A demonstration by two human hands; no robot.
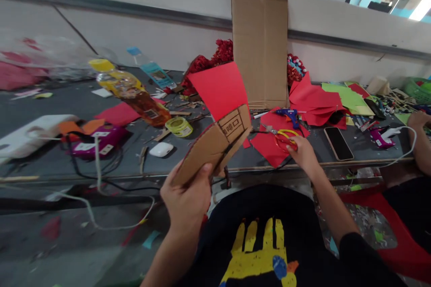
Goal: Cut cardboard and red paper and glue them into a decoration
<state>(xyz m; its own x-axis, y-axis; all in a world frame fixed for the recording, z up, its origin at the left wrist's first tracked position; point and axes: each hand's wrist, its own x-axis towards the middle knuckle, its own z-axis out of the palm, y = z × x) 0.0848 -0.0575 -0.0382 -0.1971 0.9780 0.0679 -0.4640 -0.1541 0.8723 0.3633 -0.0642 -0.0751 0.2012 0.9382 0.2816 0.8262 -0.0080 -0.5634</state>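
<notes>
My left hand (188, 193) is closed round the near end of a cut piece of brown cardboard (205, 148), held up over the table's front edge. Dark printed characters show near its far end. Behind that end stands a sheet of red paper (224, 87); I cannot tell whether the two are joined. My right hand (303, 154) has its fingers closed on a handle of pliers (281, 134) with red and yellow grips, low over the table. Red paper pieces (271, 152) lie under the pliers, and a blue glue gun (291, 115) rests just beyond them.
A tall cardboard sheet (259, 49) leans on the wall. Left stand a tilted bottle (134, 94), a yellow-green tape roll (179, 126), a white case (161, 149) and a purple power strip (101, 143) with cords. A phone (338, 143) lies right, near another person's arm (420, 139).
</notes>
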